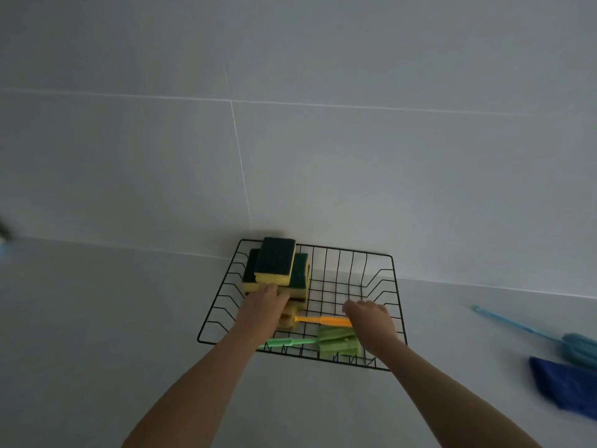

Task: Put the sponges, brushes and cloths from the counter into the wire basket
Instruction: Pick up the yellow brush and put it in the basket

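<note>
A black wire basket (395,305) stands on the white counter against the tiled wall. Several yellow-and-green sponges (277,263) are stacked in its back left corner. My left hand (266,300) lies flat against the front of that stack, fingers extended. An orange brush (323,321) lies across the basket's middle, its yellow head under my left hand. Its handle end runs under my right hand (368,315), whose fingers curl downward; the grip itself is hidden. A green brush (336,342) lies along the basket's front. A light blue brush (575,345) and a dark blue cloth (568,388) lie on the counter, far right.
The tiled wall rises directly behind the basket. White counter (113,318) spreads to the left and in front. A dark blurred object (4,232) shows at the far left edge by the wall.
</note>
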Demonstrator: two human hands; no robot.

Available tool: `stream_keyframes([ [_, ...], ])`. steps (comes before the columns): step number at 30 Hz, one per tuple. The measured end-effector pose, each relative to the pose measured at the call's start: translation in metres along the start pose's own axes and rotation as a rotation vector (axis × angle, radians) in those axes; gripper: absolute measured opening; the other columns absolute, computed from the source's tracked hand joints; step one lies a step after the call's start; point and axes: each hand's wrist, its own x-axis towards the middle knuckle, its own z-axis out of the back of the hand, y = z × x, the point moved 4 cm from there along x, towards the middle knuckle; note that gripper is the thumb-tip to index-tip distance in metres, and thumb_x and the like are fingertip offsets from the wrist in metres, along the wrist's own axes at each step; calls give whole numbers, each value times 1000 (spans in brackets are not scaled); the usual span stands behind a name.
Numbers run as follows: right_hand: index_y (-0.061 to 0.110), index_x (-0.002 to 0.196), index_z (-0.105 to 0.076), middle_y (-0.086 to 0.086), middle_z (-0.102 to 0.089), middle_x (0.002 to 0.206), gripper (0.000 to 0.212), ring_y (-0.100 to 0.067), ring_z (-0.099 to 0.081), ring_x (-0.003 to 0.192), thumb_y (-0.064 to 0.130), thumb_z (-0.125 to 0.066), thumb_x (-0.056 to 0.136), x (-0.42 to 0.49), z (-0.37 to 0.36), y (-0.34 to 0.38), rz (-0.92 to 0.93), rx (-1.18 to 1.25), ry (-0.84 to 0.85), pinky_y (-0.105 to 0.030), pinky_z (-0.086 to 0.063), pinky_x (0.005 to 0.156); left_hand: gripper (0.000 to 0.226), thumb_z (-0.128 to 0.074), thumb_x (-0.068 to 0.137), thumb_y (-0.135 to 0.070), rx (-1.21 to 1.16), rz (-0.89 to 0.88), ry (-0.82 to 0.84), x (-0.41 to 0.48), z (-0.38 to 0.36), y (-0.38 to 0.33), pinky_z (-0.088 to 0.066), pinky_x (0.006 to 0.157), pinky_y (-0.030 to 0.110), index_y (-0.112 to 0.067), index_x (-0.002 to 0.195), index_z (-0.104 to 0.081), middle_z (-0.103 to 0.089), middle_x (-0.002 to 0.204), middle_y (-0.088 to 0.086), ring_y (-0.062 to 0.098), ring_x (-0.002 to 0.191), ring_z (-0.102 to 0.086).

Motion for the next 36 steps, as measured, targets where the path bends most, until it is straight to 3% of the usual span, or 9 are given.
stream_keyframes([
  [7,14,111,-54,-6,-59,112,22,-22,-52,103,10,-45,92,21,-29,7,49,77,82,-29,-39,90,25,-44,91,-8,-24,-5,55,12,-41,10,-42,88,34,-10,115,-50,-53,121,10,25,111,-48],
  [14,10,102,-57,-3,-48,89,20,-18,-41,83,14,-38,95,32,-35,14,124,96,151,-28,-34,75,39,-51,89,-15,-55,-50,110,22,-62,12,-42,95,36,-15,127,-41,-48,129,6,24,118,-45],
  [20,8,101,-56,-10,-57,98,19,-18,-40,84,8,-40,92,40,-34,21,163,101,148,-26,-31,72,32,-51,87,-9,9,-7,78,25,-56,16,-45,83,34,-12,119,-46,-50,121,8,25,111,-49],
  [22,9,104,-56,-9,-58,101,19,-23,-48,90,8,-40,93,44,-32,26,170,103,133,-26,-31,73,34,-74,69,-16,60,-16,55,24,-52,22,-50,67,31,-15,100,-58,-60,98,6,22,89,-60],
  [24,9,106,-55,-11,-59,108,20,-27,-52,98,8,-40,94,48,-32,31,177,88,130,-28,-33,75,48,-90,31,-21,87,6,46,22,-52,29,-47,43,25,-18,71,-64,-62,68,1,17,57,-62],
  [25,10,108,-55,-11,-59,111,21,-28,-52,101,10,-39,94,49,-32,33,178,80,144,-31,-36,79,49,-90,29,-20,86,30,41,21,-53,31,-48,43,25,-18,71,-65,-63,67,2,18,57,-62],
  [29,16,127,-48,-9,-55,126,35,-28,-48,117,28,-31,99,45,-38,34,156,88,290,-40,-35,99,40,-56,85,-13,120,118,136,15,-59,35,-45,87,38,-12,124,-48,-54,120,12,30,112,-51],
  [33,24,143,-24,-10,-33,150,47,-29,-29,138,38,-30,98,38,-40,27,143,69,333,-47,-23,112,47,-89,42,-34,86,47,105,15,-52,29,-50,50,31,-20,81,-69,-67,75,2,19,66,-65],
  [36,30,147,-4,-8,-4,159,57,-28,-3,146,45,-28,97,30,-28,16,133,69,290,-47,-6,117,42,-73,71,-38,13,28,50,16,-31,12,-50,71,35,-18,106,-60,-62,103,6,23,93,-61],
])
